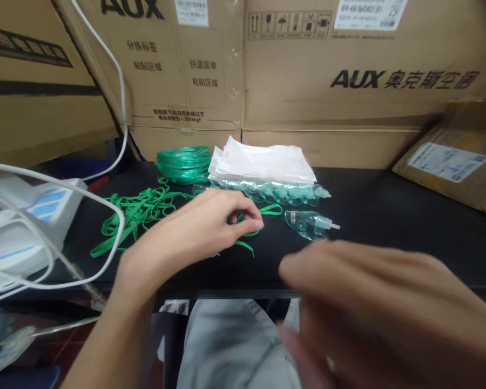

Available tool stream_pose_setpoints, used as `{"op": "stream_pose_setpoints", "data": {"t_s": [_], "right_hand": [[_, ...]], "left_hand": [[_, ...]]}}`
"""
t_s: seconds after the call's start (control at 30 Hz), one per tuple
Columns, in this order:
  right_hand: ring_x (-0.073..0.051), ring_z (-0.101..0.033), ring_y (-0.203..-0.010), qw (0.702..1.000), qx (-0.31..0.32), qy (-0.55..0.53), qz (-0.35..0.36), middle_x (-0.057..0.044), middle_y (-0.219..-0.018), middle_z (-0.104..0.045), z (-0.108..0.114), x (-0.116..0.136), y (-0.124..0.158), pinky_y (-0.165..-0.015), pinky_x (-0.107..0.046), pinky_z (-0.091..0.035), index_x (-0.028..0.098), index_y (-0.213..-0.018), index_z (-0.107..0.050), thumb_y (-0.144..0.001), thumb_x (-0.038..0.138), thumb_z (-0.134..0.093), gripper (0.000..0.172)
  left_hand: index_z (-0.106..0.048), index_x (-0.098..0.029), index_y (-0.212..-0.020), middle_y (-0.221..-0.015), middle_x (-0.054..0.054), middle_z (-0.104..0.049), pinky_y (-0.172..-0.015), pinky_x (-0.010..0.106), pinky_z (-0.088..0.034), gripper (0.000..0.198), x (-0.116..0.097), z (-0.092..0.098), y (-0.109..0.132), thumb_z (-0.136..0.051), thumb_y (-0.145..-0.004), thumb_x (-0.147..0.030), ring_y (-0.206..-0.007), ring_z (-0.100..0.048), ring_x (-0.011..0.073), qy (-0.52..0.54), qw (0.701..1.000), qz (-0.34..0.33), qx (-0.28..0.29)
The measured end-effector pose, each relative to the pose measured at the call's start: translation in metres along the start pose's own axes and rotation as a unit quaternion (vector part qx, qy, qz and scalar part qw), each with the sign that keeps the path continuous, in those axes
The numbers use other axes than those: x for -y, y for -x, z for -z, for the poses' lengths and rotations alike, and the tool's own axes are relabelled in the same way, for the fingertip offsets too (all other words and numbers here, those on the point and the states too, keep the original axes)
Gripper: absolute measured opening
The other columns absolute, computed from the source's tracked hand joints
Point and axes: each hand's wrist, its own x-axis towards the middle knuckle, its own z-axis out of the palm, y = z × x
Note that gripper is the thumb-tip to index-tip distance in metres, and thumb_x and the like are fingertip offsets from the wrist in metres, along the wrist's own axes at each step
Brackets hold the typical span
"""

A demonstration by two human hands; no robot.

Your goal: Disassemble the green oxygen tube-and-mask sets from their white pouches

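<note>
My left hand is over the black table, with its thumb and index finger pressed together. A green elastic strap runs out from beneath these fingers, and the pinch appears closed on it. Close to the camera, my right hand is smeared by motion; its fingers cannot be made out clearly. Just beyond it lies a clear green oxygen mask with a pale connector pointing right. Behind that, a row of similar masks is lined up. Left of my left wrist is a tangled pile of green straps.
A coil of green tubing and a stack of white sheets or bags stand at the back. Large cardboard boxes wall off the rear; a smaller box sits right. White cables loop over a white device at left.
</note>
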Motion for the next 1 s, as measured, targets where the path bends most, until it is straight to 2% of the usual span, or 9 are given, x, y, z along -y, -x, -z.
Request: {"op": "stream_pose_setpoints", "data": {"t_s": [0.07,0.13,0.23,0.3,0.47,0.63,0.83,0.9,1.0], "right_hand": [[-0.017,-0.068,-0.077,0.999,0.013,0.047,0.006,-0.002,-0.102,-0.072,0.007,-0.016,-0.020,-0.065,-0.033,-0.053,0.027,-0.087,-0.073,-0.098,0.027,-0.058,0.018],[-0.016,-0.067,-0.071,0.995,0.040,0.078,-0.056,-0.005,-0.103,-0.070,0.006,-0.037,-0.030,-0.063,-0.034,-0.051,0.024,-0.089,-0.074,-0.103,0.033,-0.051,0.028],[-0.022,-0.072,-0.085,0.982,0.065,0.114,-0.139,-0.007,-0.116,-0.068,-0.007,-0.075,-0.027,-0.076,-0.039,-0.056,0.026,-0.114,-0.075,-0.103,0.044,-0.050,0.033],[-0.028,-0.073,-0.097,0.973,0.093,0.124,-0.172,-0.009,-0.127,-0.067,-0.020,-0.100,-0.017,-0.083,-0.044,-0.058,0.028,-0.132,-0.068,-0.102,0.053,-0.048,0.044],[-0.034,-0.068,-0.120,0.966,0.161,0.083,-0.185,-0.009,-0.134,-0.070,-0.036,-0.139,-0.001,-0.098,-0.050,-0.055,0.031,-0.141,-0.063,-0.096,0.057,-0.057,0.052],[-0.034,-0.070,-0.113,0.965,0.117,0.019,-0.234,-0.005,-0.128,-0.073,-0.016,-0.136,-0.008,-0.091,-0.049,-0.056,0.036,-0.139,-0.064,-0.093,0.064,-0.059,0.054],[-0.028,-0.073,-0.087,0.954,0.058,-0.066,-0.288,-0.003,-0.116,-0.078,-0.003,-0.114,-0.025,-0.071,-0.040,-0.056,0.034,-0.136,-0.066,-0.093,0.061,-0.062,0.051],[-0.028,-0.072,-0.091,0.950,0.050,-0.109,-0.287,-0.003,-0.116,-0.078,-0.004,-0.110,-0.028,-0.073,-0.039,-0.056,0.032,-0.136,-0.066,-0.092,0.060,-0.064,0.052],[-0.027,-0.070,-0.107,0.948,0.028,-0.170,-0.268,-0.002,-0.128,-0.074,-0.006,-0.107,-0.031,-0.089,-0.038,-0.056,0.033,-0.137,-0.066,-0.093,0.052,-0.069,0.048]], "left_hand": [[-0.074,-0.033,-0.097,-0.099,-0.004,-0.073,-0.080,0.031,-0.045,0.026,-0.001,-0.010,-0.003,-0.061,-0.095,-0.055,-0.096,-0.065,0.0216,-0.012,1.000,0.011,0.000],[-0.072,-0.029,-0.093,-0.095,-0.001,-0.071,-0.081,0.033,-0.044,0.037,-0.003,-0.022,-0.006,-0.063,-0.090,-0.064,-0.094,-0.064,0.0239,-0.027,0.999,0.037,-0.007],[-0.067,-0.025,-0.091,-0.095,0.000,-0.069,-0.079,0.034,-0.043,0.042,-0.003,-0.037,-0.010,-0.069,-0.084,-0.067,-0.095,-0.063,0.0248,-0.034,0.997,0.071,-0.005],[-0.065,-0.025,-0.092,-0.096,-0.001,-0.068,-0.080,0.033,-0.042,0.033,-0.003,-0.041,-0.009,-0.068,-0.091,-0.057,-0.099,-0.062,0.0233,-0.028,0.997,0.070,0.002],[-0.066,-0.025,-0.095,-0.101,-0.001,-0.068,-0.085,0.030,-0.041,0.016,0.000,-0.039,-0.005,-0.057,-0.101,-0.037,-0.104,-0.060,0.0201,0.012,0.999,0.039,0.011],[-0.069,-0.028,-0.101,-0.103,0.000,-0.070,-0.080,0.030,-0.043,0.021,0.004,-0.041,-0.011,-0.053,-0.103,-0.041,-0.108,-0.061,0.0223,0.089,0.995,0.035,-0.011],[-0.074,-0.028,-0.110,-0.115,0.000,-0.074,-0.099,0.033,-0.044,0.021,0.002,-0.038,-0.021,-0.057,-0.102,-0.037,-0.115,-0.064,0.0228,0.117,0.989,-0.044,-0.076],[-0.075,-0.028,-0.106,-0.111,-0.001,-0.076,-0.095,0.031,-0.045,0.019,-0.003,-0.034,-0.021,-0.058,-0.102,-0.035,-0.108,-0.066,0.0210,0.132,0.986,-0.051,-0.083],[-0.076,-0.028,-0.105,-0.109,-0.003,-0.076,-0.086,0.029,-0.046,0.017,-0.009,-0.030,-0.020,-0.061,-0.100,-0.035,-0.098,-0.067,0.0187,0.151,0.983,-0.058,-0.083]]}}
